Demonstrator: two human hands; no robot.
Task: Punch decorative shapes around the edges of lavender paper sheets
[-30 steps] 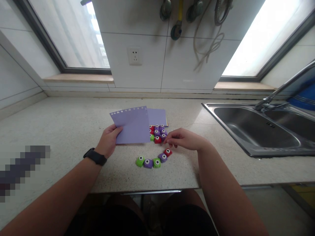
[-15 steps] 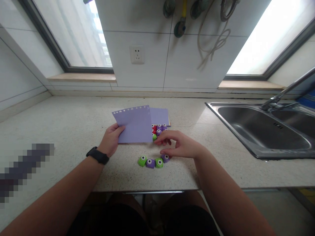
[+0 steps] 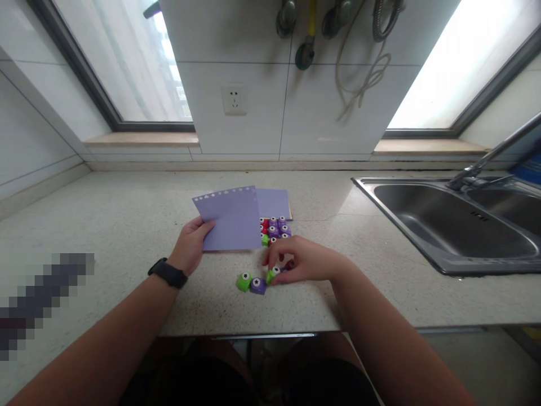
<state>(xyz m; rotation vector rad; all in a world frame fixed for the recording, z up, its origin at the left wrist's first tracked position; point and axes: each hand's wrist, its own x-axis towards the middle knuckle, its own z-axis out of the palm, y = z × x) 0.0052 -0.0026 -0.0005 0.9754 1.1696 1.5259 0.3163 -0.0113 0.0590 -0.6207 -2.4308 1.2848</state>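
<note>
My left hand (image 3: 192, 245) pinches the lower left edge of a purple sheet of paper (image 3: 231, 221), held tilted above the counter. A row of small cut-out shapes runs along its top edge. With thumb and fingers, my right hand (image 3: 302, 259) grips a small green craft punch (image 3: 273, 275), slightly tilted, near the front of the counter. Left of it sit a purple craft punch (image 3: 257, 286) and another green craft punch (image 3: 244, 281). A further purple one is mostly hidden behind my right fingers. Several red, purple and green punches (image 3: 273, 230) stand grouped behind, partly covered by the sheet.
Behind the held sheet lies a stack of purple paper (image 3: 274, 203). A steel sink (image 3: 448, 225) with a faucet (image 3: 469, 175) is set into the counter at the right. A socket (image 3: 234, 100) and pipes are on the tiled wall. The counter's front edge runs close to my body.
My right hand has come down and toward me from beside the grouped punches, closing on a green punch in the front row, which is now tilted. My left hand still holds the sheet.
</note>
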